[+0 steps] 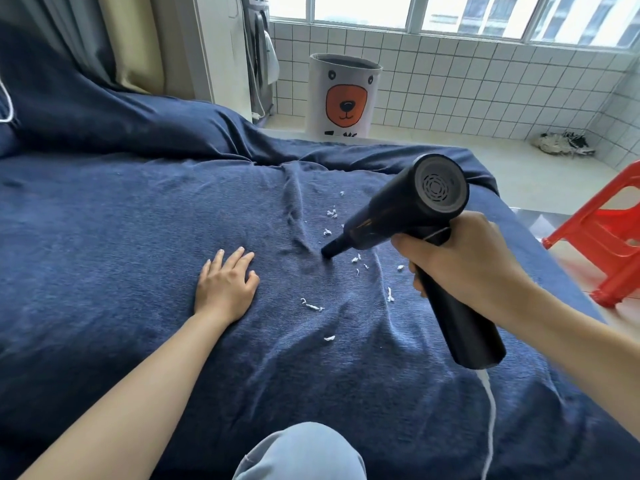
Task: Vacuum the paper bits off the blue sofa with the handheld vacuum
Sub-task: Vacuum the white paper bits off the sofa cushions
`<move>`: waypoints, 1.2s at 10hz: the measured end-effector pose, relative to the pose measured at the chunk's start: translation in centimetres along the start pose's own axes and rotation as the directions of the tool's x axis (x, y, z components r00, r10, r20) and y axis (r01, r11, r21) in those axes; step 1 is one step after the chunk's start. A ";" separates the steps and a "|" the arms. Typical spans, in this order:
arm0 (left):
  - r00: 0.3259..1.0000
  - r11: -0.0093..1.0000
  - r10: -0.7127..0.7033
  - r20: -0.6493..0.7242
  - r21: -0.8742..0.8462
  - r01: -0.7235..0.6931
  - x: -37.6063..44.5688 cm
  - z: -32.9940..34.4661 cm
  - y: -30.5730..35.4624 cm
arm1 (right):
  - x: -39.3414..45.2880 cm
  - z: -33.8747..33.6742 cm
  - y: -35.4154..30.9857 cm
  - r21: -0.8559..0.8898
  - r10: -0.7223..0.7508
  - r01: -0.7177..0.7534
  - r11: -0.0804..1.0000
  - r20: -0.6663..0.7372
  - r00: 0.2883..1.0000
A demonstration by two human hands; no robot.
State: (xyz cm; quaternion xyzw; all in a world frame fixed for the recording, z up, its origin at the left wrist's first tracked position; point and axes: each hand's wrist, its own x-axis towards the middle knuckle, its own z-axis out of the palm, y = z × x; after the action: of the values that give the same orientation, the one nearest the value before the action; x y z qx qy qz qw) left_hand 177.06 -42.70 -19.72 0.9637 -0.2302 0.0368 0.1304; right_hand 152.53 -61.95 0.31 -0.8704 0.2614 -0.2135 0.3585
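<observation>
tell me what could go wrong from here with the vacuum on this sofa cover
The nozzle presses into a fold of the loose blue cover, so it may suck the fabric in and stall. Paper bits lie scattered on both sides of the nozzle; some could get missed. The white cord trailing from the handle might snag.

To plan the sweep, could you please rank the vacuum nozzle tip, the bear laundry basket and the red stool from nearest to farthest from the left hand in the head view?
1. Vacuum nozzle tip: just right of the left hand, on the sofa cover.
2. Bear laundry basket: on the floor beyond the sofa.
3. Red stool: far right, past the sofa's edge.
</observation>
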 end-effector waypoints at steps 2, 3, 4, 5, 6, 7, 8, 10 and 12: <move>1.000 1.000 -0.002 0.001 0.001 0.002 0.0 0.0 0.0 | 0.6 -0.1 0.2 -0.008 0.011 -0.011 1.000 -0.050 0.999; 1.000 1.000 -0.002 -0.002 -0.005 0.002 0.0 0.1 0.0 | 1.3 0.6 0.0 -0.005 -0.018 0.018 1.000 -0.063 0.998; 1.000 1.000 -0.003 -0.008 -0.012 0.002 0.0 0.1 0.0 | 2.1 1.6 -0.1 0.024 -0.014 0.014 1.000 -0.026 1.000; 1.000 1.000 -0.003 -0.014 -0.024 0.002 0.0 0.2 -0.1 | 2.7 2.2 0.1 0.006 -0.016 0.016 1.000 -0.036 0.999; 1.000 1.000 -0.005 -0.019 -0.027 0.004 0.0 0.2 0.0 | 3.6 2.2 0.4 0.004 0.005 -0.005 1.000 -0.054 0.999; 1.000 1.000 -0.004 -0.024 -0.031 0.003 0.0 0.2 0.0 | 4.3 2.4 0.5 -0.014 0.005 -0.006 1.000 -0.069 0.998; 1.000 0.999 -0.003 -0.031 -0.036 0.002 0.0 0.1 0.0 | 4.6 2.6 0.3 0.006 0.004 -0.003 1.000 -0.073 0.997; 0.999 1.000 0.003 -0.036 -0.027 -0.004 0.0 0.3 -0.1 | 6.1 4.3 -0.6 0.100 -0.015 0.019 0.995 -0.039 0.999; 1.000 1.000 0.004 -0.030 -0.024 -0.004 0.0 0.2 -0.1 | 7.0 5.4 -0.5 0.064 -0.040 0.041 0.997 -0.027 0.999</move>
State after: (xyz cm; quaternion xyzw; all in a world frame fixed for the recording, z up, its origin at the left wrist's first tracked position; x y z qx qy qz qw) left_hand 177.13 -42.67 -19.91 0.9610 -0.2304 0.0490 0.1452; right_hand 161.11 -63.08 -1.56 -0.8607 0.2414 -0.2402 0.3785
